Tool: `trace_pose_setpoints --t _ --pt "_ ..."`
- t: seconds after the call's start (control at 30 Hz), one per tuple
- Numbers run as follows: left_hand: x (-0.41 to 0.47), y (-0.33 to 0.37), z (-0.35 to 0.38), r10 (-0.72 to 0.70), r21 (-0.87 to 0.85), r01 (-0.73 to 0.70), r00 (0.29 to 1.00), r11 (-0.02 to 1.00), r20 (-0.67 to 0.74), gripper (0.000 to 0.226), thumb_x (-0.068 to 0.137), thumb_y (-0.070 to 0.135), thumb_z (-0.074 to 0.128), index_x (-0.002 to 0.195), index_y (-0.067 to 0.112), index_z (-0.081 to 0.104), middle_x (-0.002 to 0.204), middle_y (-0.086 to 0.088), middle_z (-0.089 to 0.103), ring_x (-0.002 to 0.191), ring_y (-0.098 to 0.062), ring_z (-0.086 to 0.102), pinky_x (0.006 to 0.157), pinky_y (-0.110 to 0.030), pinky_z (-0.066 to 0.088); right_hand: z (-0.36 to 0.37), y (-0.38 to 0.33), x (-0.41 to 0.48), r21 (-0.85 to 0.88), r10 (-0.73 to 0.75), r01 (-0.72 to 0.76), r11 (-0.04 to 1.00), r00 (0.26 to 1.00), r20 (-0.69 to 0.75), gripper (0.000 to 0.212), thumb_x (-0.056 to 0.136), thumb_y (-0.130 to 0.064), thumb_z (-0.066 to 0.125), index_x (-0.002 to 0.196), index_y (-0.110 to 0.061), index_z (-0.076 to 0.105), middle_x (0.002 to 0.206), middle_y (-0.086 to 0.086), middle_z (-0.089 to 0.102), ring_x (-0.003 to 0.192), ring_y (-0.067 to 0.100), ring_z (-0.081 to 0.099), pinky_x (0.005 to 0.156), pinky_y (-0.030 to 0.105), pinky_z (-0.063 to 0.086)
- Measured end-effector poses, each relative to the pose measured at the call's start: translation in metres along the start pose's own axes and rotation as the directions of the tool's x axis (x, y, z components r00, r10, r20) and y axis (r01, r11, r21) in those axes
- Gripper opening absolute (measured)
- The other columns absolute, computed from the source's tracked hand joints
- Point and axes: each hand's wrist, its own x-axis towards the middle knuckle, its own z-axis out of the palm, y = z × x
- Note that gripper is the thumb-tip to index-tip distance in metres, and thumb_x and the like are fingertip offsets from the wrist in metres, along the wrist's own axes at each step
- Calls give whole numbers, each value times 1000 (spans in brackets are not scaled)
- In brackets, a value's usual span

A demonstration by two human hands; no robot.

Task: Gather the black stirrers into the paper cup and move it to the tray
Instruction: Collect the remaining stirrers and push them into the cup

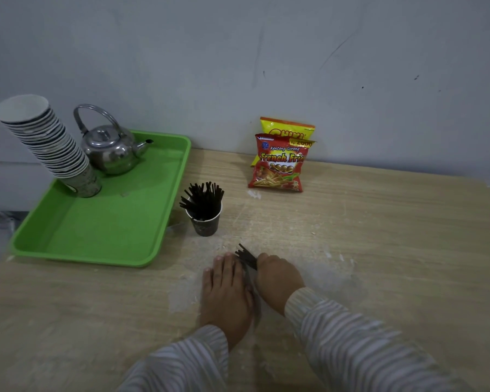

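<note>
Pale wood-grain table, surface scuffed and dusted with whitish smears; one glossy green plastic tray with rounded corners and a raised rim at its left side; on the tray, one polished steel kettle with a hoop handle and one tall leaning stack of paper cups, ribbed by their rims; two crinkly foil snack bags, red before yellow, propped against the grey wall; one dark paper cup stands on the table just beside the tray's right rim, bristling with thin black stirrers, too many to count; left hand flat, fingers straight and together, edge against a small loose bundle of stirrers; right hand curled around that bundle from the other side; both sleeves striped.
</note>
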Motion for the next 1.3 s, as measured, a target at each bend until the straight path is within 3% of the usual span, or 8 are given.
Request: trace_pose_setpoints --t 0.23,0.37,0.63,0.77,0.9,1.0,1.1,1.3 --pt "1 -2 5 15 -19 -15 999 1000 -39 58 82 30 29 125 4 57 134 -20 55 125 -39 48 99 -59 41 -2 0 -1 45 70 -70 997 997 -10 27 93 -6 30 115 -2 45 114 18 58 99 30 58 81 34 47" --pt "3 -5 12 9 -40 -10 999 999 -31 62 86 33 21 137 6 43 147 -18 39 138 -37 31 111 -56 26 -12 -1 4 396 279 -293 870 956 94 27 92 -9 35 116 -1 48 113 18 59 99 32 59 77 33 45" --pt "9 -4 10 -51 -313 59 998 948 34 50 98 32 27 147 18 21 159 -5 12 146 -21 1 117 -42 -1 -35 15 8 921 410 -324 -217 826 387 18 90 -4 34 76 -8 43 51 6 44 36 18 41 35 25 36" --pt "22 20 -12 -252 -847 259 955 465 154 46 101 35 26 143 18 32 156 -5 26 142 -17 18 117 -36 12 -47 10 9 886 438 -138 -443 829 348 19 89 -7 40 72 -14 43 44 -1 42 30 13 32 32 21 28" --pt "31 44 -30 -202 -844 466 829 -264 521 56 96 50 33 138 14 41 144 -7 44 131 -22 40 112 -41 28 -56 -6 8 861 463 22 -508 850 251 16 92 -12 49 76 -16 47 38 -5 37 28 10 29 31 19 25" --pt "38 50 -35 -148 -711 424 794 -562 590 52 95 48 39 126 7 51 110 -11 66 105 -24 61 99 -44 45 -53 -24 0 837 444 51 -545 865 236 20 93 -21 52 74 -14 49 40 -3 35 32 12 32 34 23 31" --pt "38 46 -42 -178 -733 388 807 -559 564 46 96 45 39 123 11 53 105 -9 67 97 -20 63 84 -37 47 -45 -40 -11 882 418 -2 -471 880 225 31 94 -30 51 70 -12 47 44 0 42 38 15 45 43 27 43" --pt "36 26 -45 -256 -810 368 817 -457 516 48 98 44 33 131 13 49 129 -10 59 119 -24 54 108 -44 37 -42 -58 -11 977 350 -140 -161 917 189 34 93 -43 47 88 -12 61 65 3 63 62 12 66 54 25 50"
